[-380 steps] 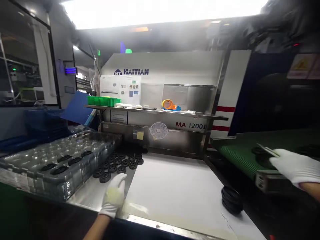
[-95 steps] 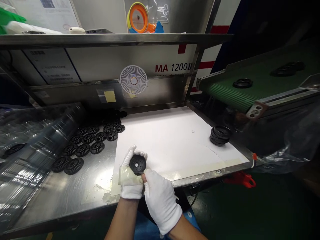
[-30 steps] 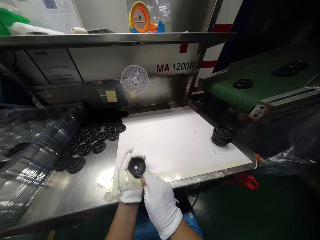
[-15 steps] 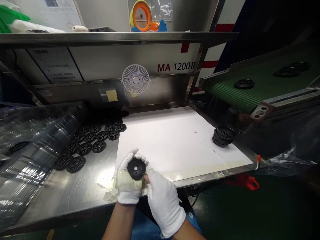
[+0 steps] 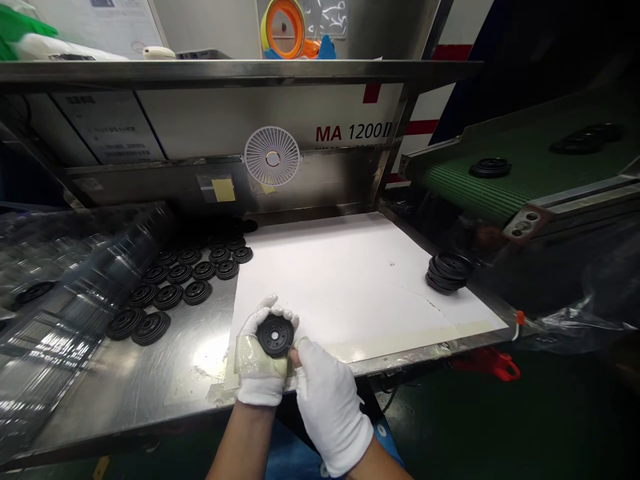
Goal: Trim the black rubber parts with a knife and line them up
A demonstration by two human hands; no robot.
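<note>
Stainless steel surface (image 5: pixel 180 377): gloved left hand (image 5: pixel 261 377) curls around black rubber pulley (image 5: pixel 275 335), right hand (image 5: pixel 327 413) pinching its rim

Stainless steel bench (image 5: pixel 150 380); white paper sheet (image 5: pixel 330 287); black ribbed discs (image 5: pixel 169 291)

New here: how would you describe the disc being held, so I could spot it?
On the steel bench, find the white sheet. At its near edge, the person's gloved left hand cradles a black grooved disc, the right hand against it. Similar discs lie in rows on the steel; only this one is held.
</note>
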